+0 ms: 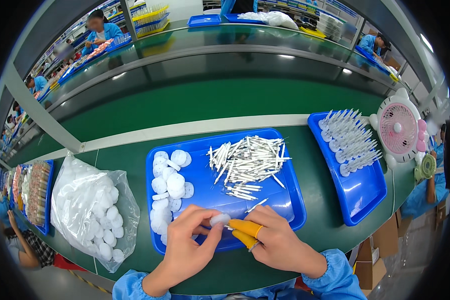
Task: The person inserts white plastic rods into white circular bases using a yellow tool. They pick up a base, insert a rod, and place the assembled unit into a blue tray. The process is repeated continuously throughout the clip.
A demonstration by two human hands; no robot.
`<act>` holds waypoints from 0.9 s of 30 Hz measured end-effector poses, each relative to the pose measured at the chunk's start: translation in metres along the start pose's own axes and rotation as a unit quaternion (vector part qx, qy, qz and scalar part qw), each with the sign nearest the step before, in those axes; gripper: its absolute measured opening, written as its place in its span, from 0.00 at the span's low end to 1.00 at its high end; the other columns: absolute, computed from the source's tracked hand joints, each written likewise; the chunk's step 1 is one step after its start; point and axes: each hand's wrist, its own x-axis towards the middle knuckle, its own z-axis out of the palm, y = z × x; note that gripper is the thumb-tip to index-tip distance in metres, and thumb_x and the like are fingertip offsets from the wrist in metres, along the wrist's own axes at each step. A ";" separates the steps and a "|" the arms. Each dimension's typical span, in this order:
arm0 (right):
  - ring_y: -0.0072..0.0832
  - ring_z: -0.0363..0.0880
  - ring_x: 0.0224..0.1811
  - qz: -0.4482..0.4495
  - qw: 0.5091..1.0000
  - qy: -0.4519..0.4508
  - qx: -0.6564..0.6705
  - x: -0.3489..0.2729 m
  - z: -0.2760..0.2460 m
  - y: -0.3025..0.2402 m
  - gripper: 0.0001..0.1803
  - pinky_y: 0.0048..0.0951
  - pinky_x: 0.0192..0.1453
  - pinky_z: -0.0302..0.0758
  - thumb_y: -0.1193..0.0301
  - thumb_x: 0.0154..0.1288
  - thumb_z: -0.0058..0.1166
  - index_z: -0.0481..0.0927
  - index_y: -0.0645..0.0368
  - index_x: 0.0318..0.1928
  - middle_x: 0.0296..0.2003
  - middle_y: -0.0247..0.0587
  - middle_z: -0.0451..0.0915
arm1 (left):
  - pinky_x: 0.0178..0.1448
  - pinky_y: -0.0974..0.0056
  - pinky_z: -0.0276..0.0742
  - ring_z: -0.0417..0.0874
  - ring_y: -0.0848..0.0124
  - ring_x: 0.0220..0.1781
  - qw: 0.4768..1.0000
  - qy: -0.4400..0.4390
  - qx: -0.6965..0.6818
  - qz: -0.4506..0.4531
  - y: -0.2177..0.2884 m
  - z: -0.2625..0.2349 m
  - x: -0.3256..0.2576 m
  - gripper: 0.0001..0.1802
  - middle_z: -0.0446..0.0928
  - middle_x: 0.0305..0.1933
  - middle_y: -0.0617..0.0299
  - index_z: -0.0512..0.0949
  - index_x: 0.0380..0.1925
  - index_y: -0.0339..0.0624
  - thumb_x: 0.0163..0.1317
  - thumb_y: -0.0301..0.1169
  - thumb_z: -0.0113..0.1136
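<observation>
My left hand [189,242] pinches a small white round disc [220,219] over the near edge of a blue tray [285,202]. My right hand [272,235], with yellow finger cots on thumb and forefinger, grips a thin white stick whose tip meets the disc. Several loose white discs [168,187] lie along the tray's left side. A pile of thin white sticks [247,161] fills its far right part.
A clear plastic bag of white discs [92,212] lies to the left. A second blue tray [355,187] at right holds rows of assembled disc-and-stick pieces [349,141]. A small pink fan [399,130] stands beyond it. Other workers sit along the benches.
</observation>
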 end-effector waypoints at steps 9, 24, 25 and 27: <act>0.45 0.77 0.47 0.047 0.998 -0.050 -0.007 -0.001 -0.005 0.003 0.28 0.43 0.52 0.75 0.84 0.46 0.66 0.85 0.75 0.53 0.44 0.49 0.79 | 0.44 0.64 0.91 0.91 0.66 0.41 0.997 0.053 0.060 -0.013 0.003 0.007 -0.001 0.09 0.84 0.40 0.54 0.84 0.42 0.31 0.63 0.19 0.73; 0.46 0.77 0.43 0.049 0.999 0.014 0.017 -0.006 0.014 -0.008 0.23 0.44 0.47 0.78 0.84 0.47 0.64 0.85 0.74 0.48 0.39 0.50 0.77 | 0.36 0.60 0.87 0.90 0.59 0.33 0.978 0.059 0.161 0.120 -0.002 0.013 -0.009 0.11 0.81 0.38 0.52 0.82 0.41 0.32 0.59 0.19 0.73; 0.46 0.77 0.43 0.052 0.998 0.021 0.022 -0.006 0.016 -0.007 0.23 0.44 0.47 0.79 0.84 0.47 0.64 0.85 0.74 0.48 0.38 0.50 0.77 | 0.35 0.60 0.86 0.90 0.59 0.33 0.979 0.054 0.162 0.112 -0.002 0.015 -0.011 0.12 0.81 0.39 0.52 0.82 0.42 0.32 0.59 0.19 0.72; 0.44 0.78 0.38 0.054 0.997 0.053 0.008 -0.002 0.024 -0.010 0.22 0.41 0.40 0.77 0.86 0.47 0.62 0.87 0.72 0.48 0.36 0.47 0.80 | 0.35 0.59 0.86 0.90 0.58 0.32 0.981 0.045 0.164 0.096 0.001 0.017 -0.013 0.12 0.81 0.40 0.52 0.82 0.43 0.32 0.60 0.18 0.71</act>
